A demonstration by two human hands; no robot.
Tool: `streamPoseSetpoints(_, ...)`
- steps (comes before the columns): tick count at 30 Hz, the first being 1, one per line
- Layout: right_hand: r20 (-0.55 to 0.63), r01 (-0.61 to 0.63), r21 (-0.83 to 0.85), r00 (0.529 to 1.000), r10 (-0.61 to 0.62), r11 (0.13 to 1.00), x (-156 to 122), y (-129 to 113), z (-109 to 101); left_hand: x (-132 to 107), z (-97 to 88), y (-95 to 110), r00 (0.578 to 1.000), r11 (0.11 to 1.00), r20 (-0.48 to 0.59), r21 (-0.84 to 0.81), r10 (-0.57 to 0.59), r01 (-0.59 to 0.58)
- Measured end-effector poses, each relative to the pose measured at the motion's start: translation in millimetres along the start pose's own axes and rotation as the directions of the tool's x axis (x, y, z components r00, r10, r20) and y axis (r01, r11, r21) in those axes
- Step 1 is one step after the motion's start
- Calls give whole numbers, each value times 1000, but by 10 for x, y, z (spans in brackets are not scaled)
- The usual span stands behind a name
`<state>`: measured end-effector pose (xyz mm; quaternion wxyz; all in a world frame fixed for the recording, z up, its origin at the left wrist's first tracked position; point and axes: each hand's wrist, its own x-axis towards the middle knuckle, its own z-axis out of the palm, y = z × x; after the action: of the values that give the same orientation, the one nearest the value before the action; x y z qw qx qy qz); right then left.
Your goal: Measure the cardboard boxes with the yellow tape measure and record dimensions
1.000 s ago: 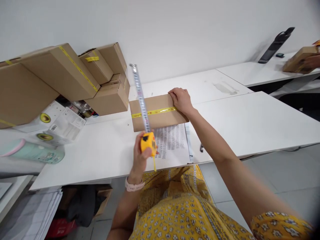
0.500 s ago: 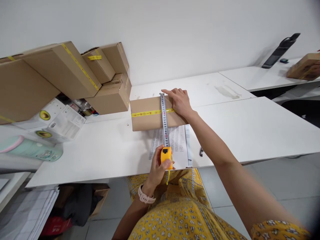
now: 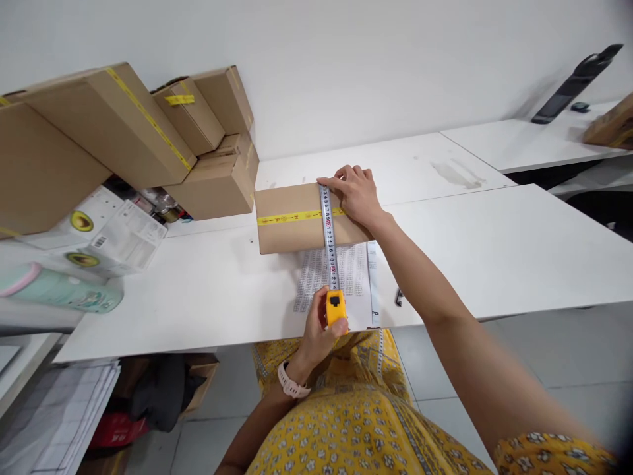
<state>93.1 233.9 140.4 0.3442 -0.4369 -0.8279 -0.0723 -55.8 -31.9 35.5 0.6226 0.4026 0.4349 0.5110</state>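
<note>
A flat cardboard box [image 3: 287,221] with a yellow tape strip lies on the white table [image 3: 494,244]. My left hand [image 3: 319,333] is closed around a yellow tape measure [image 3: 335,307] near the table's front edge. Its blade [image 3: 328,231] runs straight across the box top to the far edge. My right hand [image 3: 355,194] rests on the box's right part, fingers pressing the blade's end at the far edge. A printed paper sheet [image 3: 346,277] lies under the blade, between box and tape measure.
Several stacked cardboard boxes [image 3: 123,132] lean at the back left, above white product cartons [image 3: 113,237] and a mint bottle [image 3: 59,293]. A pen [image 3: 398,297] lies right of the sheet. Another box [image 3: 613,125] and a black device [image 3: 573,82] sit on the far right table.
The tape measure's blade, which stood raised and to the left, now lies across the box. My left hand moved right and toward me; my right fingers took the blade's end at the far edge.
</note>
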Motion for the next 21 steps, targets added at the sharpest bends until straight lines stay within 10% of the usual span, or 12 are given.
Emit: streamPoseSetpoints(21,7,-62,32,998,61,998,-65,-26,-33,-103,-45,-99,998,993,-31,105,63,-59)
